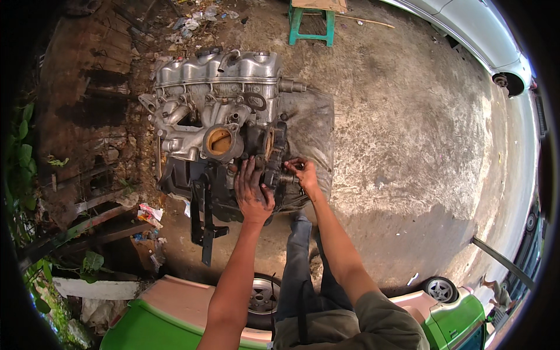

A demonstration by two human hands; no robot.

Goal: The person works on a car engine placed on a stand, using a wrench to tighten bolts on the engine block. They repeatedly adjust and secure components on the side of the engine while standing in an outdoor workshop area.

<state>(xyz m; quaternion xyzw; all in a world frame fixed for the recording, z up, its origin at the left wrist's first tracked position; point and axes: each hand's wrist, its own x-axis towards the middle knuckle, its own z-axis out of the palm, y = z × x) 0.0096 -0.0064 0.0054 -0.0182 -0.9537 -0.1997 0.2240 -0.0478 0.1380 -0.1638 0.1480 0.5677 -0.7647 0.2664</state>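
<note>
A car engine (219,73) with a silver ribbed top cover stands in front of me, greasy and dark on its near side. My left hand (254,191) lies on the dark near part of it, fingers stretched forward and thumb apart, holding nothing. On the engine's right side, my right hand (304,177) is closed with its fingertips pinched together beside the dark end housing (274,149). What those fingertips hold is too small and shaded to make out. Left of my hands, a round throttle opening (220,142) with a yellowish-brown inside faces up.
A black metal bracket (201,216) juts toward me from the engine's near left. Dark sheeting (315,125) lies under the engine. Beyond stands a green stool (312,26). Wooden planks (99,219) and litter lie left. A green-and-pink vehicle (157,315) is close by; a pale car (478,29) stands far right.
</note>
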